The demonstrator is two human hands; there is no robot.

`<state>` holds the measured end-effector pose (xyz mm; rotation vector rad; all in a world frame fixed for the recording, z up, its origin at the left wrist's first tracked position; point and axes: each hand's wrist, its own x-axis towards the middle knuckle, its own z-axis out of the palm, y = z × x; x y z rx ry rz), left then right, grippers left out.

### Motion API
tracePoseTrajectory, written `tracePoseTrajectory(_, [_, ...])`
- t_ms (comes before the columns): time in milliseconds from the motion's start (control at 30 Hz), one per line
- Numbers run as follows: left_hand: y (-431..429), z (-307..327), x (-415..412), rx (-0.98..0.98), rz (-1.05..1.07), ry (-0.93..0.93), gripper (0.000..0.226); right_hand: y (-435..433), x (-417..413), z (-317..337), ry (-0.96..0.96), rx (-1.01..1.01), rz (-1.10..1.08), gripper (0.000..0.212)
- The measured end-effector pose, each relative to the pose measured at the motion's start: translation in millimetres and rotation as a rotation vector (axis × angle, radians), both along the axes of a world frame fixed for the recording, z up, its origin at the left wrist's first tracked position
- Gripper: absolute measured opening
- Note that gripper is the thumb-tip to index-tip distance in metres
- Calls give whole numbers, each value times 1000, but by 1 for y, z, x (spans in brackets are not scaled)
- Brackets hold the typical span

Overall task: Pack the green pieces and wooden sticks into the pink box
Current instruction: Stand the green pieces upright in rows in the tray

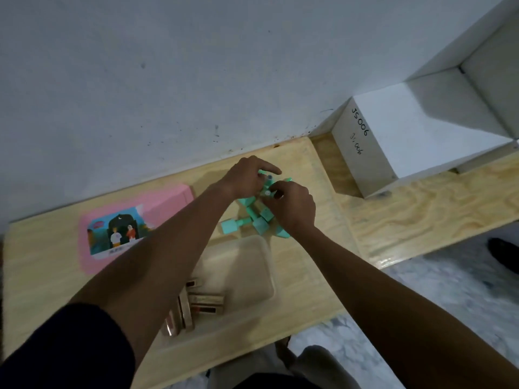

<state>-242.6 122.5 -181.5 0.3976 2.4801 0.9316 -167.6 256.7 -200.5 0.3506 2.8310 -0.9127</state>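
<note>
because the green pieces (254,217) are joined together, left hand (247,178) and right hand (292,206) both pinch them, likely pulling them apart; the pink box (168,200) waits beside.

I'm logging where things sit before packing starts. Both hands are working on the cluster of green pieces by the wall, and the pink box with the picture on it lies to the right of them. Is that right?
One detail is off: in the head view the flat pink box with the picture label lies to the left of the mint-green plastic pieces, not the right. Both the left hand and right hand are indeed on that cluster near the wall.
</note>
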Motion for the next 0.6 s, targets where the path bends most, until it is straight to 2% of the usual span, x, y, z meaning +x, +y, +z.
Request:
tracePoseTrajectory(100, [1,-2,-13,1,-56,-39,20,1,2,-3,37,-45,-54,24])
tracePoseTrajectory(233, [4,-1,-14,-33,-147,31,17,11,4,-4,-4,-120,-70,25])
tracePoseTrajectory(333, [4,-4,-10,-28,-150,89,12,25,5,0,-29,-304,-161,23])
tracePoseTrajectory(500, [0,-10,0,-20,-118,128,2,47,8,2,-118,-731,-352,16])
tracePoseTrajectory(600, [0,-14,7,23,-54,206,17,59,12,9,-132,-889,-386,17])
